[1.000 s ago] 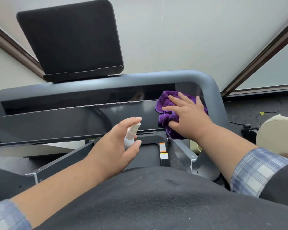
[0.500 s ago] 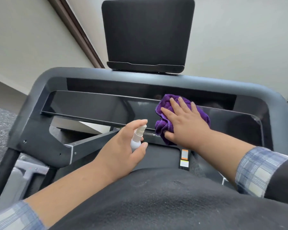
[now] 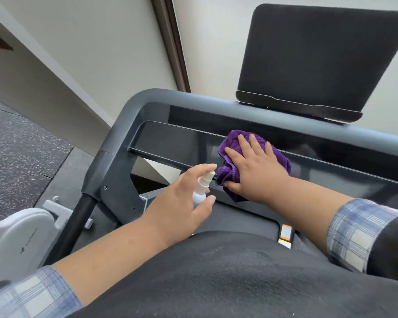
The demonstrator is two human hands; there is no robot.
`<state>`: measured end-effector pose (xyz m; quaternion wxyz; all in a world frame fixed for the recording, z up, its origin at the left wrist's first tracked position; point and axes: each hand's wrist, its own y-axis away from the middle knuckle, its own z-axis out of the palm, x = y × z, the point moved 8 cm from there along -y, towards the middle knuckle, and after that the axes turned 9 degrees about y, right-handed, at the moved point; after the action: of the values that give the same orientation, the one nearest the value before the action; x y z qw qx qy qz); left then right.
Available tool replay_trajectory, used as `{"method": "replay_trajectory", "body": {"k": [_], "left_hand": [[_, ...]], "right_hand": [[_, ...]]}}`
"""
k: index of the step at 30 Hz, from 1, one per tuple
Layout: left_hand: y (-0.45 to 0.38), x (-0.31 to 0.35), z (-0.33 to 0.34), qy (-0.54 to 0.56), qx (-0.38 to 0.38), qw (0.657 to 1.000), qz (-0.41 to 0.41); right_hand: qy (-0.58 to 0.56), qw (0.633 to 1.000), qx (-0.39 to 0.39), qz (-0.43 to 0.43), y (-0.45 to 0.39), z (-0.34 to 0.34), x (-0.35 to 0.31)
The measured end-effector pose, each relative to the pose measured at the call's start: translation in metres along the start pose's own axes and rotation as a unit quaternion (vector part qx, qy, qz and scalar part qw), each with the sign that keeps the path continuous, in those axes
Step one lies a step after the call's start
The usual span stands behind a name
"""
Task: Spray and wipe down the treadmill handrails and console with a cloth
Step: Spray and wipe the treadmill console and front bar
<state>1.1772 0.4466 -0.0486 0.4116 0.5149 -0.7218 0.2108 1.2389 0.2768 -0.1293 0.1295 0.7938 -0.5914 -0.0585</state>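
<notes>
A purple cloth (image 3: 233,143) lies bunched on the treadmill's glossy black console panel (image 3: 179,141). My right hand (image 3: 255,168) presses flat on the cloth with fingers spread, the thumb tucked under its lower edge. My left hand (image 3: 182,203) grips a small white spray bottle (image 3: 201,189), index finger arched over its nozzle, just left of the cloth. The grey handrail (image 3: 133,106) curves round the console's far and left side. A black tablet holder (image 3: 317,58) stands above the rail at the right.
A black upright post (image 3: 76,223) runs down from the left handrail bracket. A grey machine cover (image 3: 14,239) sits at the lower left on speckled rubber flooring (image 3: 21,152). The treadmill deck with an orange label (image 3: 286,234) lies below the console. A white wall stands behind.
My right hand has slid the cloth leftward along the console panel. The camera has swung left, showing the left handrail corner. My left hand keeps the bottle beside the cloth.
</notes>
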Motion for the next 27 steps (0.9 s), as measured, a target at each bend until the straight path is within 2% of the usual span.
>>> {"method": "replay_trajectory", "body": {"k": [10,17,23,27], "left_hand": [[0.007,-0.083,-0.082,0.005,0.01,0.999,-0.031],[0.009,-0.113,-0.11,0.018,-0.003,0.999,-0.027],[-0.015,-0.11,-0.095,0.046,-0.043,0.998,0.011],[-0.032,-0.098,-0.083,0.079,-0.067,0.994,0.036]], "right_hand": [[0.017,0.999,0.009,-0.042,-0.098,-0.033,-0.115],[0.042,0.995,-0.002,-0.091,-0.15,-0.051,-0.184],[-0.02,0.996,-0.031,-0.077,-0.131,-0.05,-0.167],[-0.05,0.998,-0.042,-0.003,-0.098,-0.035,-0.127]]}}
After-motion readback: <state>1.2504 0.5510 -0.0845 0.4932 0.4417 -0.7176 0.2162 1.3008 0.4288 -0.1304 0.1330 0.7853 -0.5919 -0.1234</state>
